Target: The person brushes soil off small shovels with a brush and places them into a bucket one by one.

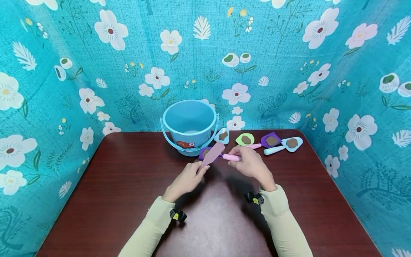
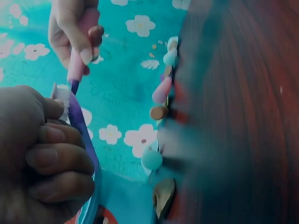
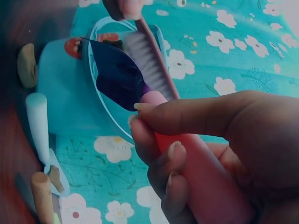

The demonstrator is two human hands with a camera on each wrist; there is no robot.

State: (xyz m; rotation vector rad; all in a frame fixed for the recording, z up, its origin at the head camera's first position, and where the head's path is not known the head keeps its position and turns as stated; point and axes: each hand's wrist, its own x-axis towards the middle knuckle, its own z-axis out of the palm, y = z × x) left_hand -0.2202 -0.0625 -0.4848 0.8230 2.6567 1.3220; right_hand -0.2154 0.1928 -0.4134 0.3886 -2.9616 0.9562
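My left hand grips a pink brush, its pale bristles facing the shovel. My right hand holds a small toy shovel by its pink handle. The shovel's purple blade points left, with the bristles right beside it in the right wrist view. From the head view, the brush covers part of the blade, and a brown patch shows on it. Both tools are close in front of a light blue bucket, whose white-blue handle hangs over its front.
Along the back edge lie a light blue shovel, a green shovel, a purple shovel and another light blue shovel, each with brown on its blade. A brown lump sits by the bucket. Floral cloth surrounds the dark table.
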